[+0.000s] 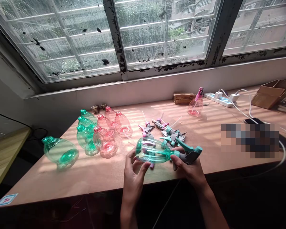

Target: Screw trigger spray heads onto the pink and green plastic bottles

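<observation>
A clear green spray bottle lies sideways in the air above the table's front edge, its base to the left. My left hand grips the base end, thumb below and fingers behind. My right hand is closed around the collar of the teal and grey trigger sprayer, which sits at the bottle's neck. Whether the collar is fully screwed on I cannot tell. Behind the bottle lies a pile of loose trigger sprayers, pink and teal, with thin tubes sticking out.
Several open green bottles and pink bottles stand at the left; one green bottle is apart. At the back are a pink spray bottle with its sprayer, a power strip with cables and a cardboard box.
</observation>
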`<act>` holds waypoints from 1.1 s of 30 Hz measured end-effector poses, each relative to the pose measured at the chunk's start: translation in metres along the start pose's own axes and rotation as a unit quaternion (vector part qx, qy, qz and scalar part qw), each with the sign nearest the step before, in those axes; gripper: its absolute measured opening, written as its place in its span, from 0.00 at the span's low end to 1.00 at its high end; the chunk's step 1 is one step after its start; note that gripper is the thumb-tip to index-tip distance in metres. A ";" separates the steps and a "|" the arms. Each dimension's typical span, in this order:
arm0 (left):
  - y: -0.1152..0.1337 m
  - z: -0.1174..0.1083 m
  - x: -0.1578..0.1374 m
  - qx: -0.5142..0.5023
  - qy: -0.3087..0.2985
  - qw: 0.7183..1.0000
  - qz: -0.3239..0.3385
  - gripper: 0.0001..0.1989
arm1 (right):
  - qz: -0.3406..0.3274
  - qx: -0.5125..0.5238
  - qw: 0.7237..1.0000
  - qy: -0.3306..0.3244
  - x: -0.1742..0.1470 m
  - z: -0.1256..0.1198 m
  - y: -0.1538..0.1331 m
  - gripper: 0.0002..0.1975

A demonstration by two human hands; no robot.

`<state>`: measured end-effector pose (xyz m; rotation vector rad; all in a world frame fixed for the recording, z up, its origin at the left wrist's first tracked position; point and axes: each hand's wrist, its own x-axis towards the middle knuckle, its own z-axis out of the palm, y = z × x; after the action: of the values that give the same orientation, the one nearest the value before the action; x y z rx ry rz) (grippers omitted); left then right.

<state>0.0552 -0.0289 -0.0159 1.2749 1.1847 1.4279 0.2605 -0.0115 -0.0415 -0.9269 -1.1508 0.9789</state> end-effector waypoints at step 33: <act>0.002 0.001 0.002 0.051 -0.009 0.998 0.035 0.31 | 0.033 0.013 0.999 -0.034 0.002 -0.005 0.001 0.14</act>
<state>0.0557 -0.0267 -0.0138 1.4089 1.2254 1.4179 0.2654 -0.0101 -0.0428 -0.9224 -1.1686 1.0842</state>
